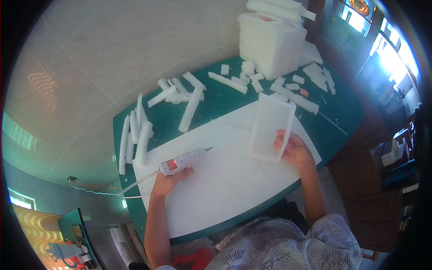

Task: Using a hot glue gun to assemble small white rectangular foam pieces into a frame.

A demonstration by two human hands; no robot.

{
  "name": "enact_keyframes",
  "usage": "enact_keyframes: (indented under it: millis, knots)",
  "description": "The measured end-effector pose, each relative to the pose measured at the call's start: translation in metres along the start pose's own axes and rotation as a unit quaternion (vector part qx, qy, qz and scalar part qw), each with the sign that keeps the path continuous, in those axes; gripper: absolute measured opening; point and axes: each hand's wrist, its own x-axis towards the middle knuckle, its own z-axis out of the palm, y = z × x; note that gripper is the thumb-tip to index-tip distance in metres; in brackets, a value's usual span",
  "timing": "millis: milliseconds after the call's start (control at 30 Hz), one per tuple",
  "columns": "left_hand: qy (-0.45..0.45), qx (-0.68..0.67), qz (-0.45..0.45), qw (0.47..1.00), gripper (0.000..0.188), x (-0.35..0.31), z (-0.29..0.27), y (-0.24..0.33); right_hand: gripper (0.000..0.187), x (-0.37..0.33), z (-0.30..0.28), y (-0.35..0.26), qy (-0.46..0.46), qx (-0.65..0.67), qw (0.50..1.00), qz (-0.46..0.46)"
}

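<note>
My left hand is closed round a white hot glue gun, its metal nozzle pointing right and slightly away from me. A small red light glows on its body, and a white cord trails off to the left. In my right hand is a white foam piece, a flat panel with raised strips along its edges. My fingers grip its right edge, partly curled over the inner face. The piece is held tilted over the right part of a white board.
The board lies on a green table. Foam strips are scattered along its far and left sides, with small offcuts farther right. A large white foam block stands at the back. A tiled wall borders the far left.
</note>
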Motion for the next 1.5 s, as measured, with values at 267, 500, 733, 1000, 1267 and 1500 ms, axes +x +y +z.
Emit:
enact_keyframes:
  millis: [267, 500, 733, 1000, 1267, 1500]
  knots:
    - [0.008, -0.013, 0.013, 1.0, 0.026, -0.003, 0.001, 0.006, 0.053, 0.004, 0.006, -0.002, 0.009, 0.033, 0.999, 0.021]
    - [-0.002, -0.029, -0.018, 0.999, 0.022, 0.0, 0.001, 0.006, 0.056, 0.002, 0.005, -0.004, 0.036, -0.039, 0.999, 0.009]
    - [0.033, -0.146, 0.019, 0.989, 0.022, 0.002, 0.001, 0.004, 0.058, 0.005, 0.008, -0.002, 0.033, -0.048, 0.998, 0.002]
    - [0.019, -0.098, 0.003, 0.995, 0.023, 0.003, -0.001, -0.003, 0.055, 0.003, 0.01, -0.018, 0.025, -0.15, 0.988, 0.014]
    - [0.033, -0.074, -0.015, 0.997, 0.022, 0.001, 0.002, 0.002, 0.044, 0.026, 0.023, -0.066, 0.112, -0.204, 0.973, 0.004]
    - [0.018, -0.043, -0.016, 0.999, 0.022, 0.001, 0.0, 0.004, 0.047, 0.038, 0.021, -0.071, 0.096, -0.2, 0.975, 0.026]
